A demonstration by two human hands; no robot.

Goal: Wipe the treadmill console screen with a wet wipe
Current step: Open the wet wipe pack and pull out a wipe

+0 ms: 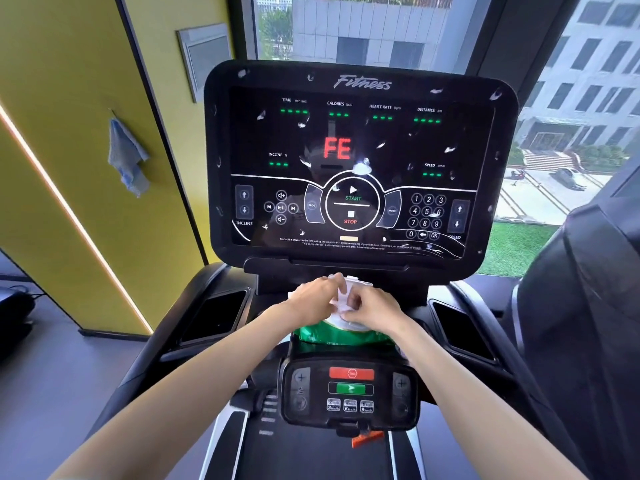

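**Hands at the pack: freeing one wipe cleanly**

Left hand and right hand meet at the centre of the frame. Both have their fingers curled in close, pinching a crumpled white wet wipe. The wipe stands up out of a green soft plastic wipe pack, which sits in the tray just below the console and above a small black lower control panel. The right hand's lower fingers lie on the pack's white top; whether they press it down I cannot tell.

The step in hand looks like drawing one sheet free. It would go best with one hand pinning the pack while the other pulls straight up, so that a single sheet comes away and the pack does not lift out of the tray. The sheet is bunched and would serve better opened into a flat pad before it goes to the glass.

The black glossy treadmill console screen fills the upper middle of the frame, well above the hands, not yet wiped. White flecks and smears dot its whole face, out to the corners. It is lit, with a red "FE" and green dashes, and touch keys fill its lower half. Light pressure seems wise there, and a wipe that is damp, not dripping. Overlapping strokes from the top row down should carry loosened flecks to the bottom edge.
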